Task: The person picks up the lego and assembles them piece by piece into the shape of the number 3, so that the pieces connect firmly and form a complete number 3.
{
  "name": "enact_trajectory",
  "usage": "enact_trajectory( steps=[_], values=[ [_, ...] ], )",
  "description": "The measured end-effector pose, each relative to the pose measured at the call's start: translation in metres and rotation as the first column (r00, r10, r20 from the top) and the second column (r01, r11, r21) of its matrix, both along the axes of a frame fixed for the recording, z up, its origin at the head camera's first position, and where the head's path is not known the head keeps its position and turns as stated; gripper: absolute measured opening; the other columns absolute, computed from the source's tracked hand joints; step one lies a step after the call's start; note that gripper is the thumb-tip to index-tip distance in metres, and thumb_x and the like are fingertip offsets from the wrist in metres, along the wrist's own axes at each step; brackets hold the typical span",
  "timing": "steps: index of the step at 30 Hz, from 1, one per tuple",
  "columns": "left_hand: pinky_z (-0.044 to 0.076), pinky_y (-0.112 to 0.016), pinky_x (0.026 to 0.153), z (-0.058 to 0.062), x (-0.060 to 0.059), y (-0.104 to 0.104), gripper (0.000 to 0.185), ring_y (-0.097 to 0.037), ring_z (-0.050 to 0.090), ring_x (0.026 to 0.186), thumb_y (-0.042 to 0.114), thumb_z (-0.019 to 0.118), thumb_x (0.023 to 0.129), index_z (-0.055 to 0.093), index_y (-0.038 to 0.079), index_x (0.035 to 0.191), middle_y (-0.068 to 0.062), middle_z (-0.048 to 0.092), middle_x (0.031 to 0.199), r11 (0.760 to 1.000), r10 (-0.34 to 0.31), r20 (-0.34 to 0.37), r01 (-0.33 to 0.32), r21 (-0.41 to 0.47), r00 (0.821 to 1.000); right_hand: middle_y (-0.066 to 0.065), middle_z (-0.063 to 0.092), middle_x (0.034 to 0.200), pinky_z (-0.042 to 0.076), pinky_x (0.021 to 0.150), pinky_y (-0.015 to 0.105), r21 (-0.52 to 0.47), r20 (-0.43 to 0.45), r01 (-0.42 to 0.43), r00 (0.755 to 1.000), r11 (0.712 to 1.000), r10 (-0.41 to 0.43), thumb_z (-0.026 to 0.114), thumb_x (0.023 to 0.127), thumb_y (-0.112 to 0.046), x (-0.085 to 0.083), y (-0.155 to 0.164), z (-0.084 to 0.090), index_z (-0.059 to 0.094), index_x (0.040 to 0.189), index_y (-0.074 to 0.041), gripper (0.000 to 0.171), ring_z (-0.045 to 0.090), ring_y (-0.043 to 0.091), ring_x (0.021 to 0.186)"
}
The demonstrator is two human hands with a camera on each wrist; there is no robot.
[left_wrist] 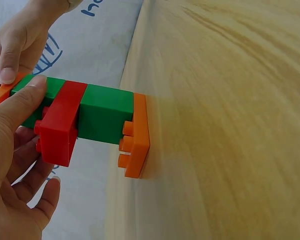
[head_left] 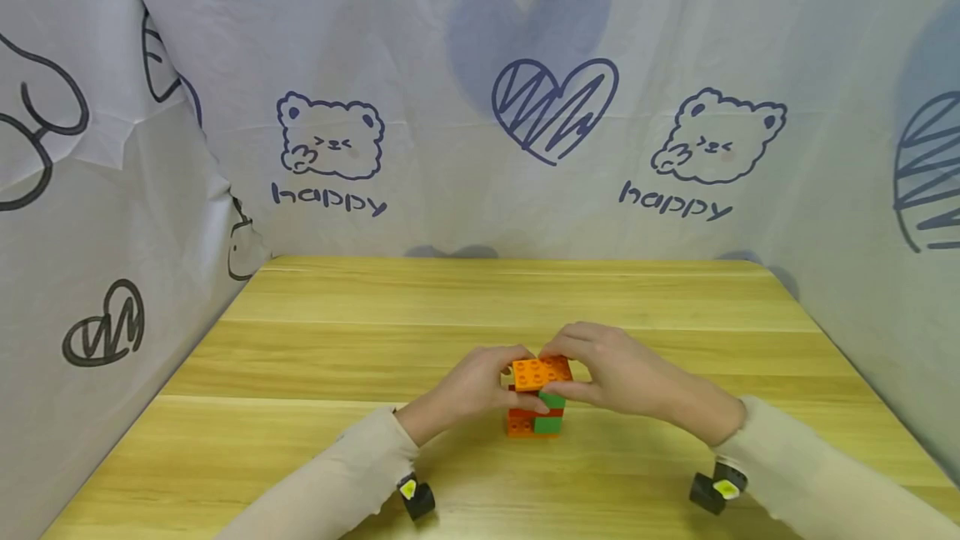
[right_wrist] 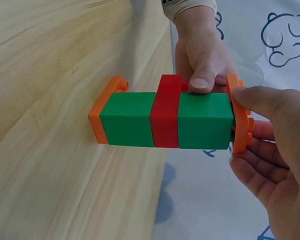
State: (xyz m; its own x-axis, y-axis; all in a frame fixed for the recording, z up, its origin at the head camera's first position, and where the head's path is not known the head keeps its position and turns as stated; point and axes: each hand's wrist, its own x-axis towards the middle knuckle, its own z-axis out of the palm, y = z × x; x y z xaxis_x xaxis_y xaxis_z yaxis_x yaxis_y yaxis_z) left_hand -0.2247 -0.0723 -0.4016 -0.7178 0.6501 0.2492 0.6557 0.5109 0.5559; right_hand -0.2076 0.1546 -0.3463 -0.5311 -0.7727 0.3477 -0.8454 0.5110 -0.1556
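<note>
head view, nearest the camera: two beige sleeves (head_left: pixel 337 482) come in from the bottom edge, each with a small black wrist camera (head_left: pixel 417 498) under the cuff. just beyond them the left hand (head_left: pixel 468 390) and the right hand (head_left: pixel 622 373) meet over a small block stack (head_left: pixel 536 402) standing on the wooden table (head_left: pixel 300 357), near its front and about midway across.

the stack, bottom to top: an orange base plate (right_wrist: pixel 97 122) on the wood, a green block (right_wrist: pixel 126 126), a flat red block (right_wrist: pixel 165 117), a second green block (right_wrist: pixel 205 127), and an orange top plate (head_left: pixel 540 372) with studs showing.

the left hand grasps the stack near its top, thumb (left_wrist: pixel 20 102) lying along the upper green block, the other fingers curled loosely beside the red block. the right hand pinches the orange top plate, thumb (right_wrist: pixel 260 97) on its edge, fingers curled behind it.

farther back, the table runs to a white cloth backdrop (head_left: pixel 480 40) printed with bears (head_left: pixel 330 136), a scribbled heart (head_left: pixel 555 107) and the word "happy".
</note>
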Motion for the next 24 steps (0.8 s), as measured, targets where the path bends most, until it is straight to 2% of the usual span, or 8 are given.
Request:
enact_trajectory(
  steps=[6, 13, 17, 21, 24],
  values=[
    [0.043, -0.019, 0.061, -0.0021, 0.0007, 0.0001, 0.046, -0.002, 0.052, 0.066, 0.042, 0.082, 0.077, 0.066, 0.017, 0.113, 0.012, 0.068, 0.092, 1.0, 0.008, 0.018, -0.009, 0.029, 1.0, -0.005, 0.067, 0.102, 0.054, 0.076, 0.026, -0.032, 0.042, -0.006, 0.999, 0.999, 0.007, 0.074, 0.088, -0.036, -0.0018, -0.0005, -0.0012, 0.07, 0.11, -0.011, 0.033, 0.062, 0.008, 0.087],
    [0.047, -0.02, 0.063, -0.0018, 0.0017, -0.0001, 0.042, -0.003, 0.055, 0.069, 0.039, 0.081, 0.079, 0.065, 0.019, 0.111, 0.013, 0.067, 0.092, 0.998, 0.002, 0.068, -0.006, 0.065, 0.998, -0.007, 0.066, 0.103, 0.054, 0.076, 0.025, -0.035, 0.115, 0.033, 0.993, 0.999, -0.028, 0.072, 0.088, -0.04, -0.0038, 0.0007, -0.003, 0.07, 0.112, -0.013, 0.036, 0.06, 0.006, 0.088],
    [0.048, -0.021, 0.067, -0.0012, 0.0021, -0.0004, 0.04, -0.003, 0.057, 0.072, 0.038, 0.081, 0.08, 0.065, 0.019, 0.111, 0.014, 0.066, 0.091, 0.998, 0.001, 0.06, -0.005, 0.059, 0.998, -0.009, 0.065, 0.102, 0.052, 0.073, 0.023, -0.036, 0.156, 0.051, 0.987, 0.998, -0.045, 0.073, 0.087, -0.041, -0.0029, 0.0011, -0.0021, 0.07, 0.112, -0.015, 0.036, 0.059, 0.004, 0.085],
    [0.048, -0.024, 0.073, -0.0015, 0.002, -0.0008, 0.039, -0.003, 0.059, 0.075, 0.039, 0.081, 0.08, 0.065, 0.019, 0.111, 0.015, 0.066, 0.091, 0.999, 0.005, 0.049, -0.007, 0.048, 0.999, -0.009, 0.065, 0.1, 0.052, 0.07, 0.022, -0.05, 0.15, 0.055, 0.988, 0.997, -0.047, 0.073, 0.087, -0.043, -0.0023, 0.0015, -0.0024, 0.071, 0.111, -0.014, 0.038, 0.058, 0.004, 0.082],
    [0.049, -0.024, 0.073, -0.0018, 0.0018, -0.0009, 0.041, -0.002, 0.06, 0.076, 0.04, 0.081, 0.08, 0.065, 0.019, 0.112, 0.015, 0.067, 0.091, 0.999, 0.014, 0.062, -0.017, 0.047, 0.998, -0.008, 0.066, 0.1, 0.052, 0.07, 0.022, -0.056, 0.132, 0.056, 0.99, 0.997, -0.048, 0.072, 0.087, -0.044, -0.0026, 0.001, -0.0039, 0.071, 0.111, -0.014, 0.039, 0.058, 0.003, 0.082]
  ],
)
